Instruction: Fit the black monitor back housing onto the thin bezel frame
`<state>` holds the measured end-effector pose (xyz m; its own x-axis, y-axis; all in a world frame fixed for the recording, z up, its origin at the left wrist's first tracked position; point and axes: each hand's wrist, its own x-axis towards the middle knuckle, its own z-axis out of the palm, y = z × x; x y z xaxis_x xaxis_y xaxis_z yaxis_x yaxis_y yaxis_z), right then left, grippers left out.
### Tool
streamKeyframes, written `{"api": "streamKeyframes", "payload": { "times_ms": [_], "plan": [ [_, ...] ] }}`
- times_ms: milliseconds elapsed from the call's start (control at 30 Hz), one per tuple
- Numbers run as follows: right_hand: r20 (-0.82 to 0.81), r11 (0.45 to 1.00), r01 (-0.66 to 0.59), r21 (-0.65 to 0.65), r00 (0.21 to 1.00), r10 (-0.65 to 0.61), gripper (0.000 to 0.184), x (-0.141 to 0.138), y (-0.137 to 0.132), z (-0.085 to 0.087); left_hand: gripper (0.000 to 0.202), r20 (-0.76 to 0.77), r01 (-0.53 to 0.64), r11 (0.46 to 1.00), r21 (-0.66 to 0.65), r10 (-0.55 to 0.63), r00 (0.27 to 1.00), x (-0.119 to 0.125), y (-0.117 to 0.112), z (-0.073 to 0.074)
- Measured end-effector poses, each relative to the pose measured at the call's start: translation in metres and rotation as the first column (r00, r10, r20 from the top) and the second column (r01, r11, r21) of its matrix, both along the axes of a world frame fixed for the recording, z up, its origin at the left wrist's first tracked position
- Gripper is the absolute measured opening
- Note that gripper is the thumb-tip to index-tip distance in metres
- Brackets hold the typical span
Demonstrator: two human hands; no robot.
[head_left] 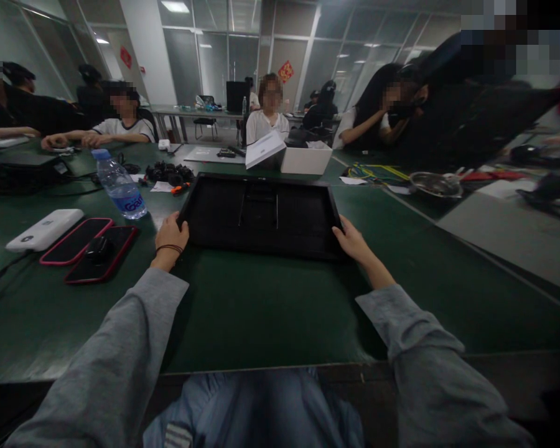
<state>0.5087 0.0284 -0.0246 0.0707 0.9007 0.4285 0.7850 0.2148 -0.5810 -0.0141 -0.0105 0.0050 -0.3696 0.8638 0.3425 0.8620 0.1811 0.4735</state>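
Observation:
A black rectangular frame [298, 214] with a raised rim lies in front of me. Two thin bars and a dark bracket show in its recessed face; I cannot tell exactly what it is. At its left end, my left hand [172, 235] grips the edge, thumb on the near side. My right hand [353, 238] is closed around the opposite end. Both hands hold it level between them, and the fingers behind the rim are hidden. Whether its underside touches the green table [270, 305] is unclear.
Left of me are a water bottle [121, 186], a white power bank [45, 229] and two red-edged phones [77, 241]. Beyond the frame stands an opened white box [307, 160]. To the right are a metal bowl [435, 185] and cables. Several people sit around.

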Motion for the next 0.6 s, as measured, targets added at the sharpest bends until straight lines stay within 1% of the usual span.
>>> {"api": "streamKeyframes", "payload": {
  "times_ms": [100, 200, 300, 400, 500, 600],
  "plan": [
    [0.088, 0.992, 0.123, -0.011, 0.989, -0.121, 0.055, 0.013, 0.002, -0.001, 0.052, 0.058, -0.023, 1.000, -0.010, 0.024, 0.998, 0.000, -0.003, 0.006],
    [0.108, 0.978, 0.205, 0.040, 0.972, -0.209, 0.055, 0.021, 0.003, -0.001, 0.052, 0.074, -0.031, 0.996, -0.084, 0.037, 0.997, 0.003, -0.007, 0.012],
    [0.106, 0.959, 0.262, 0.110, 0.956, -0.273, 0.060, 0.020, 0.003, -0.002, 0.056, 0.065, -0.050, 0.987, -0.156, 0.061, 0.996, 0.006, -0.010, 0.015],
    [0.115, 0.938, 0.314, 0.144, 0.937, -0.331, 0.065, 0.016, 0.003, -0.004, 0.061, 0.067, -0.046, 0.986, -0.163, 0.057, 0.996, 0.005, -0.009, 0.014],
    [0.122, 0.934, 0.333, 0.127, 0.930, -0.348, 0.067, 0.011, 0.005, -0.007, 0.061, 0.077, -0.019, 0.989, -0.149, 0.031, 0.997, 0.003, -0.005, 0.009],
    [0.143, 0.962, 0.254, 0.100, 0.953, -0.266, 0.064, 0.008, 0.006, -0.010, 0.058, 0.087, 0.012, 0.987, -0.162, 0.003, 0.996, 0.001, 0.002, 0.002]
  ]
}}
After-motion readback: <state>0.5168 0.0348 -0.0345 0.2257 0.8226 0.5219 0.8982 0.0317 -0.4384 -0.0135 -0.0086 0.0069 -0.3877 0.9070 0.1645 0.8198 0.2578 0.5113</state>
